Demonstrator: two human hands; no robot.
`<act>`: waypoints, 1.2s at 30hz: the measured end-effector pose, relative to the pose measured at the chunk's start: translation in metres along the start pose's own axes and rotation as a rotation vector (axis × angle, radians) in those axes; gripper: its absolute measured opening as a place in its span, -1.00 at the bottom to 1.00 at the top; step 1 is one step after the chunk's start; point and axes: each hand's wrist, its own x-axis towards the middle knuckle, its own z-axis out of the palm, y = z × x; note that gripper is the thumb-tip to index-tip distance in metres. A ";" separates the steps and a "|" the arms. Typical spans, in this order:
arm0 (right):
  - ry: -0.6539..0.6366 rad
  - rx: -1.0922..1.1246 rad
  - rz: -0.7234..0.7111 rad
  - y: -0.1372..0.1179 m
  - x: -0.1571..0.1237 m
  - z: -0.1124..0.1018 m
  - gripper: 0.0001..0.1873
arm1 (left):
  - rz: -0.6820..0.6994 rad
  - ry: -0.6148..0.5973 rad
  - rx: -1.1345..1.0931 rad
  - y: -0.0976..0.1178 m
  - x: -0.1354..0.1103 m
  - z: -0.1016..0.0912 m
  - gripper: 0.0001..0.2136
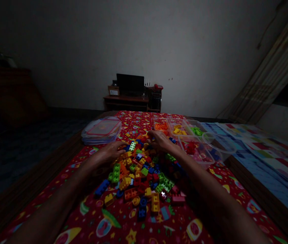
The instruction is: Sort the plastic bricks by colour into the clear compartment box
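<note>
A spread-out pile of toy building bricks [137, 171] in red, orange, yellow, green, blue and pink lies in the middle of the red patterned cloth. My left hand [112, 150] reaches to the pile's far left side, fingers stretched out beside a bright green brick [132, 146]. Over the far right side of the pile is my right hand [160, 140], its fingers bent and apart above the bricks. I see no brick held in either hand, though the dim light hides the fingertips partly.
Clear containers behind my right hand hold orange bricks [161, 126], yellow bricks [179, 130], green bricks [197, 131] and red bricks [191, 147]. A round clear tub [229, 149] stands at their right. Stacked lids [102, 130] lie back left. A monitor [130, 84] stands by the wall.
</note>
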 end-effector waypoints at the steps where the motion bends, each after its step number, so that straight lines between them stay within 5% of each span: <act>1: 0.034 0.065 0.016 -0.001 -0.006 -0.004 -0.79 | 0.013 -0.007 -0.010 -0.001 0.000 0.001 -0.54; 14: 0.115 0.425 0.293 0.011 -0.067 -0.056 -0.71 | 0.072 0.044 -0.005 0.019 -0.006 -0.005 -0.64; 22: 0.190 0.317 0.375 0.039 -0.074 -0.056 -0.67 | 0.119 0.081 0.022 0.038 -0.010 -0.010 -0.61; 26: 0.189 0.230 0.373 0.047 -0.052 -0.054 -0.69 | 0.154 0.067 0.017 0.029 -0.007 -0.004 -0.60; 32: 0.246 -0.016 0.458 0.050 0.018 -0.075 -0.71 | 0.157 0.073 0.035 0.023 -0.009 -0.006 -0.58; 36: 0.317 -0.144 0.449 0.029 0.033 -0.068 -0.69 | 0.136 0.010 -0.010 0.030 -0.013 -0.015 -0.63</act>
